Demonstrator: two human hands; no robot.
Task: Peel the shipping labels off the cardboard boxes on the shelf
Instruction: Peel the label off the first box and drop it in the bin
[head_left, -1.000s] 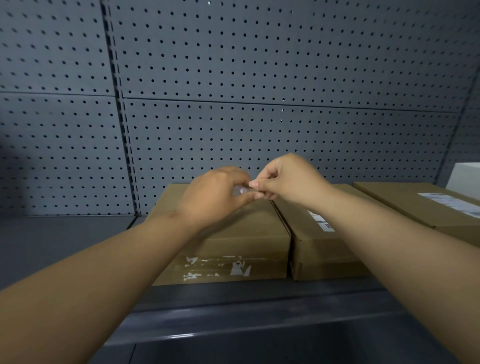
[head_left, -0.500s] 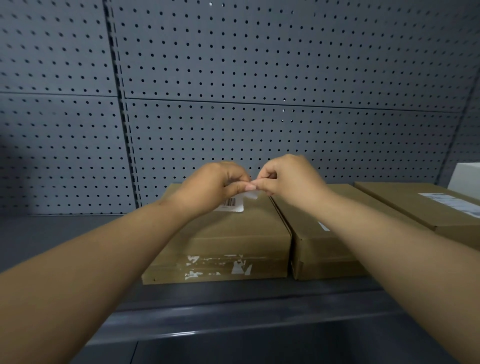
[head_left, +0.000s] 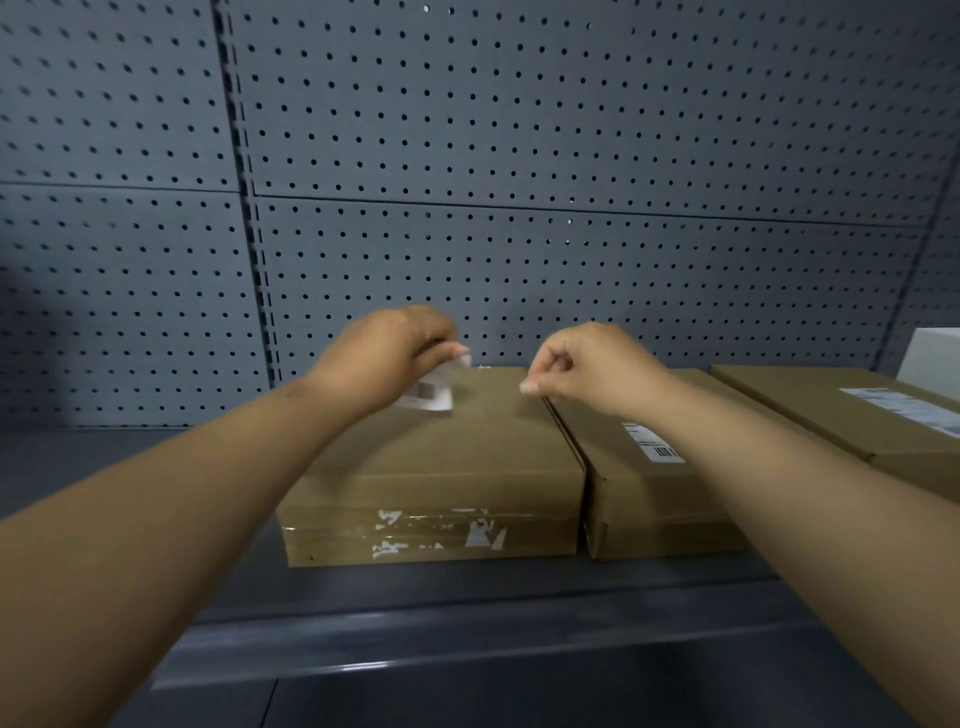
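Observation:
Three flat cardboard boxes lie side by side on the grey shelf (head_left: 363, 618). Over the far end of the left box (head_left: 457, 457), my left hand (head_left: 384, 358) pinches a white barcode label (head_left: 431, 392) that hangs free, lifted off the top. My right hand (head_left: 587, 366) hovers over that box's far right corner, fingers curled and thumb against forefinger, nothing visibly in it. The middle box (head_left: 644, 499) carries a white label (head_left: 655, 442) beside my right forearm. The right box (head_left: 841, 410) has a larger label (head_left: 904, 402).
Torn white label scraps and clear tape (head_left: 441, 530) remain on the left box's front face. A grey pegboard wall (head_left: 519, 156) backs the shelf. A white box (head_left: 932, 356) stands at the far right. Bare shelf (head_left: 130, 457) lies left of the boxes.
My hands, joined over the label, have parted. The left hand has pulled the label up and away to the left; the right hand has let go and moved right.

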